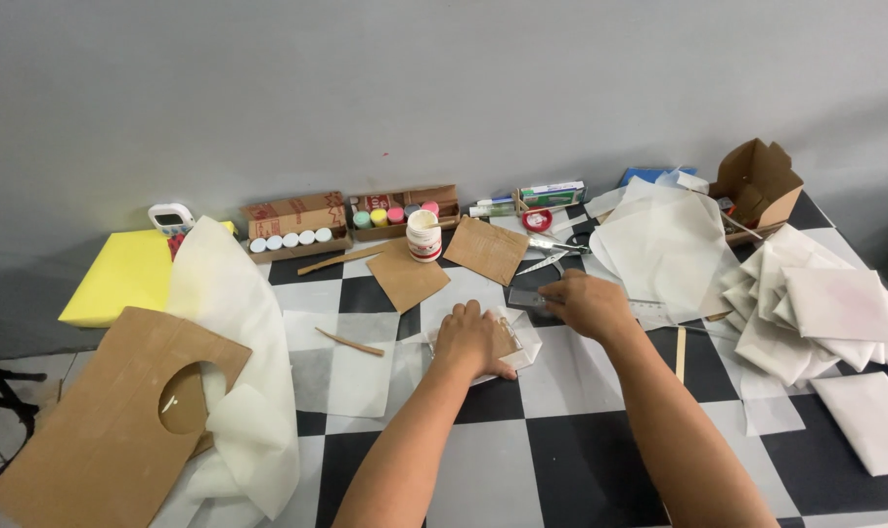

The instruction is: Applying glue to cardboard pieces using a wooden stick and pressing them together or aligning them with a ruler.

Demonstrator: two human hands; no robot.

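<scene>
My left hand (pixel 471 339) lies flat, palm down and fingers spread, pressing on a small cardboard piece wrapped in white sheet (pixel 518 342) at the centre of the checkered surface (pixel 552 450); it grips nothing. My right hand (pixel 586 303), at 2 o'clock from the left hand and just beside it, rests with fingers curled over a clear ruler (pixel 530 297); I cannot tell whether the ruler is actually pinched or only touched. At 11 o'clock from the left hand stand a white jar (pixel 423 235) and two loose cardboard squares (pixel 407 277). Behind these, against the wall, sit two open cardboard boxes of small paint pots (pixel 297 233). At 9 o'clock from the left hand lies a thin wooden stick (pixel 349 342). Farther out at 8 o'clock, a large cardboard panel with a round hole (pixel 102 430) lies partly under a white foam sheet (pixel 234 323), with a yellow foam block (pixel 121 274) beyond it. At 3 o'clock from the right hand, a stack of white folded sheets (pixel 825 308) lies well apart, and an open brown box (pixel 760 181) stands at 1 o'clock.
</scene>
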